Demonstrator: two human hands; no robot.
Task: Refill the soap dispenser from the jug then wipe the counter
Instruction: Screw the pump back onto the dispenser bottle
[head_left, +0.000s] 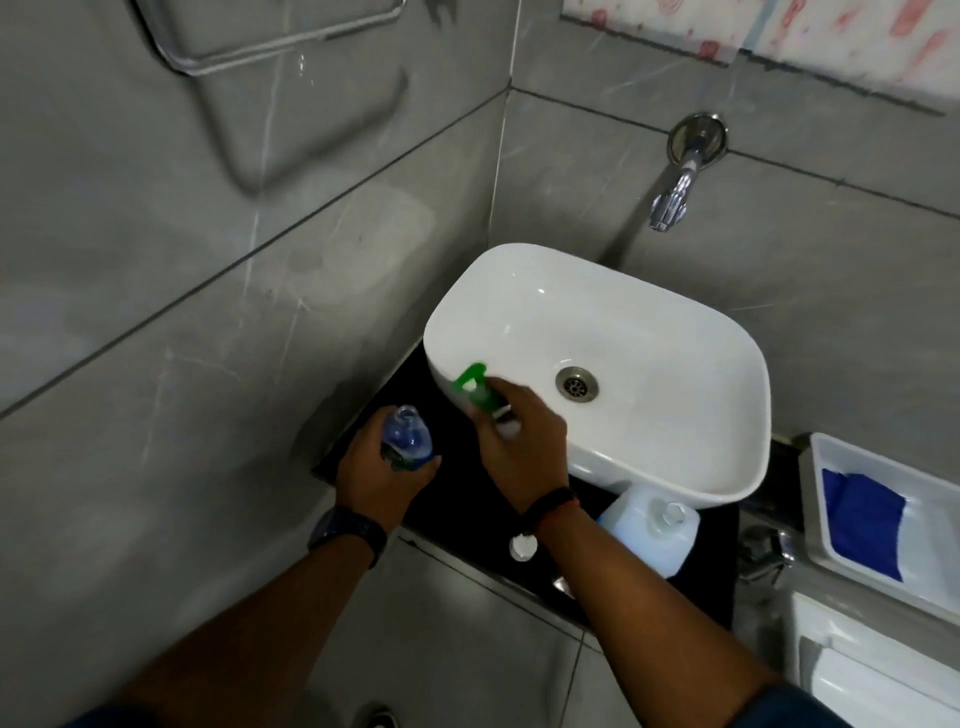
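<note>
My left hand (376, 470) grips the clear soap dispenser bottle (408, 439), which has blue liquid inside and an open neck, upright on the black counter (457, 499). Just to its right, my right hand (519, 447) holds the green pump head (475, 387) with its white collar, lifted off the bottle beside the basin's left wall. The translucent white jug (649, 527) stands open on the counter under the basin's front rim. Its small white cap (522, 547) lies on the counter near the front edge. A blue cloth (865, 525) rests in a white tray (935, 499) at the right.
A white basin (623, 312) with a metal drain takes up most of the counter. A chrome tap (675, 192) juts from the grey tiled wall above it. A towel rail (270, 47) hangs at top left. A toilet cistern sits at lower right.
</note>
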